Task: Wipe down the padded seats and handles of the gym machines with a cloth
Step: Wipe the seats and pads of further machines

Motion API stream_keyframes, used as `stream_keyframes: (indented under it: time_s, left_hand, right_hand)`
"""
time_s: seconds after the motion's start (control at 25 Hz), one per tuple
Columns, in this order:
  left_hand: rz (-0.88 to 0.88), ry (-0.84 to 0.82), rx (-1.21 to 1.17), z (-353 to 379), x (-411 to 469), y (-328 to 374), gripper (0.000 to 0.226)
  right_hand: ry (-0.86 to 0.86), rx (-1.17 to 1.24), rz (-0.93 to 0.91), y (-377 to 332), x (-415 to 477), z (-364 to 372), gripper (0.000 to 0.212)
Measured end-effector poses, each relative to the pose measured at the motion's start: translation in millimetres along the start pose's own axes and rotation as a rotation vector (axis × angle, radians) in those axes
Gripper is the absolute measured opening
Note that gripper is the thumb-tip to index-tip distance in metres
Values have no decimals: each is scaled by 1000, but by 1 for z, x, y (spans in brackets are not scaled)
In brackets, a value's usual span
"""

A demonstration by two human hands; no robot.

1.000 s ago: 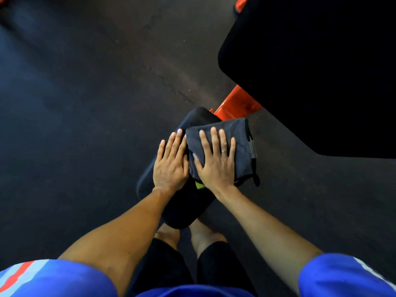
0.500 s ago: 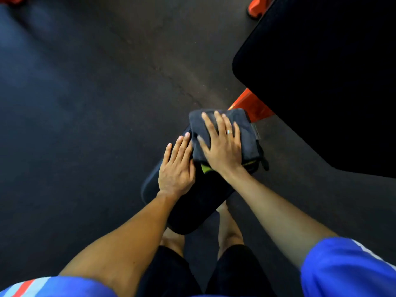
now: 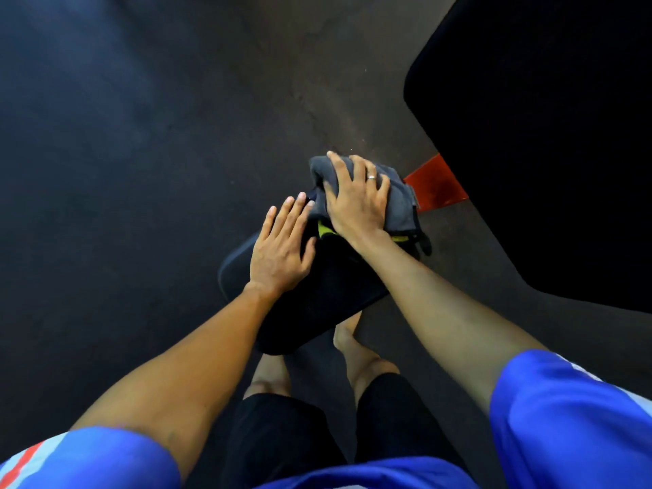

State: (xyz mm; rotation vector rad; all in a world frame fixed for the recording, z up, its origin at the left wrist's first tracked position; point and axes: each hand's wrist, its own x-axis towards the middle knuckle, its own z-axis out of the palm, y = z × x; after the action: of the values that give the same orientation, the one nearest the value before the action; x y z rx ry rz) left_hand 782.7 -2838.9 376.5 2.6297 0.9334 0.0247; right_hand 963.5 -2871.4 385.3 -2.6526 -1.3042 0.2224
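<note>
— Cloth (image 3: 397, 195): where does it lie?

— Bunched at the twelve o'clock end of the padded seat (image 3: 317, 305), right at the rim. The right hand (image 3: 356, 206) lies on top of it, fingers spread and pressing down, not clenched round it.

— So what could go wrong?

— I think a push further toward twelve o'clock would carry the cloth over the rim and onto the floor (image 3: 141, 171). Nothing pinches it, and only the palm's weight holds it.

— And that loose corner?

— It hangs off the seat's edge at four o'clock from the hand. The orange frame (image 3: 435, 187) stands just beside the cloth at three o'clock, so a sideways stroke could drag the corner against the metal and pull the fold open.

— The other hand?

— The left hand (image 3: 282, 248) rests flat on the seat at eight o'clock from the cloth, fingers straight and together, grasping nothing. Its fingertips are just beside the cloth's edge. A return stroke toward six o'clock would probably run into them. The patch beneath that palm may also go unwiped unless the hand lifts.

— Anything further out?

— The big black pad (image 3: 529, 135) fills the two o'clock side of the view, near the right arm. A wide swing could knock the elbow against it. The bare feet (image 3: 347, 335) stand under the seat's six o'clock end, so a fallen cloth might land underfoot. Whether the seat could tilt under the leaning weight, I cannot tell.
</note>
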Motion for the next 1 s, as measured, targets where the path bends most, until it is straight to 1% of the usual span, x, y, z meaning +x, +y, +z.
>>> stream_keyframes:
  time_s: [0.08,0.16,0.24,0.32,0.4,0.48,0.56,0.64,0.68,0.72,0.8,0.84,0.92,1.0]
  left_hand:
    - [-120,24,-4,4,-12,4,66]
    - [-257,34,-31,6,-20,12,63]
    - [-364,43,-65,8,-25,18,60]
    - [-427,61,-78,9,-23,19,59]
    - [-438,67,-76,9,-21,19,59]
    - [-428,75,-59,12,-22,17,58]
    - [-427,72,-54,11,-23,17,58]
    - [-430,65,-50,10,-23,19,57]
    - [-431,67,-50,9,-22,19,57]
    - [-433,71,-50,10,-21,18,57]
    - [-431,86,-47,13,-22,14,57]
    - [-423,92,-36,16,-23,13,57]
    - [-409,94,-18,19,-24,12,56]
    - [-422,89,-35,17,-22,13,55]
  right_hand:
    - [1,-27,-102,15,-30,-5,67]
    - [-3,-48,-244,39,-73,-15,73]
    - [-31,-60,-365,53,-107,-14,70]
    - [-12,-41,-436,45,-102,-4,63]
    - [44,-14,-488,21,-68,10,53]
    - [72,-27,-484,2,-25,17,49]
    - [41,-38,-364,7,-7,11,51]
    - [68,-30,-224,21,-24,4,55]
    - [75,-35,-188,25,-42,2,56]
    - [71,-48,-204,25,-64,3,56]
    - [18,-18,-347,11,-93,8,55]
    - [-4,29,-413,0,-89,11,54]
    - [-23,91,-470,-20,-49,14,49]
    - [-20,43,-466,-30,-4,13,42]
